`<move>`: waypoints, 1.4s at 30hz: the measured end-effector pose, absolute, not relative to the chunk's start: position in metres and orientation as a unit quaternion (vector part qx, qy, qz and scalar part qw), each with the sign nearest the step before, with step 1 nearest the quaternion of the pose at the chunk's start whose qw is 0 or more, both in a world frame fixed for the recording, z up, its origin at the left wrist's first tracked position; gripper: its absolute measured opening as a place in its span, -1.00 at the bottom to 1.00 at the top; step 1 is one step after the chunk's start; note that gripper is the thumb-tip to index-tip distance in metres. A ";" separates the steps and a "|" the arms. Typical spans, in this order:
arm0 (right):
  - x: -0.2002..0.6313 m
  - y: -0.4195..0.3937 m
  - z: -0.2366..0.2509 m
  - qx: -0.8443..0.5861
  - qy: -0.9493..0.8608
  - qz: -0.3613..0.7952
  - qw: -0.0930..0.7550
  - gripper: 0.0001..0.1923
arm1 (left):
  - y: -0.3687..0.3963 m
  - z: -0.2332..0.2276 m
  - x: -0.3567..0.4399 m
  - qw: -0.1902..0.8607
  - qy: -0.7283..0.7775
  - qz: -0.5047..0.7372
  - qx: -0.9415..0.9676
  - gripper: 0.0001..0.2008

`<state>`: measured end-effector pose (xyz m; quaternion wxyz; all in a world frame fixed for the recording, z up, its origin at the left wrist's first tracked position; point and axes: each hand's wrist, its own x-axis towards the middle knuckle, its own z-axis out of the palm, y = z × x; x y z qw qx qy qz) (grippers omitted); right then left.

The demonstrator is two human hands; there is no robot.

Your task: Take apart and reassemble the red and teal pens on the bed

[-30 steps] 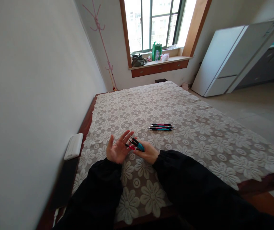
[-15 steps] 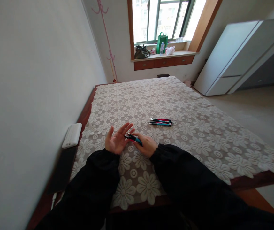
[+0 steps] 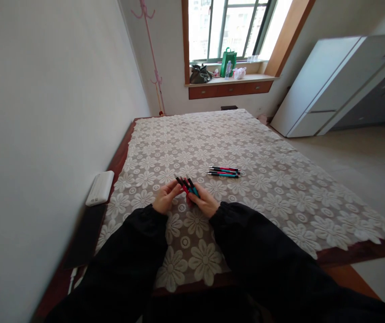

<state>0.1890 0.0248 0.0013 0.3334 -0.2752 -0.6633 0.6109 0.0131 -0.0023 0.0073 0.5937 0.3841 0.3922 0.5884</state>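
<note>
Clamping a small bunch of pens [image 3: 193,189] between thumb and fingers, my right hand [image 3: 207,202] lies at four o'clock from them (dial centred on the bunch, twelve toward the window [image 3: 228,31]). I grip the barrels low, probably to leave the dark ends free; these fan out slightly and point toward eleven o'clock. My left hand [image 3: 164,198], between eight and nine o'clock, has its fingers curled together, thumb near their tips, at the edge of the bunch. It seems to steady or sort those ends, though I cannot tell whether it pinches one.

Between two and three o'clock, a row of pens [image 3: 224,172] with red and teal barrels lies side by side on the flowered tablecloth [image 3: 266,152], near my right hand yet apart from the held bunch, presumably to keep the two groups distinct. At nine o'clock, well apart, a white power bank [image 3: 100,188] sits by the wall, likely out of my hands' way.
</note>
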 end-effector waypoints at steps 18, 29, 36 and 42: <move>0.189 0.017 0.003 -0.204 -0.791 0.476 0.324 -0.60 | -0.025 0.022 0.018 0.387 0.406 0.511 0.651 -0.68; 0.191 0.020 0.006 -0.178 -0.787 0.513 0.292 -0.61 | -0.025 0.027 0.019 0.347 0.413 0.488 0.687 -0.72; 0.195 0.026 0.011 -0.140 -0.786 0.536 0.273 -0.68 | -0.023 0.027 0.020 0.340 0.398 0.480 0.704 -0.69; 0.190 0.024 -0.003 -0.159 -0.813 0.495 0.261 -0.69 | -0.021 0.023 0.020 0.382 0.354 0.462 0.718 -0.72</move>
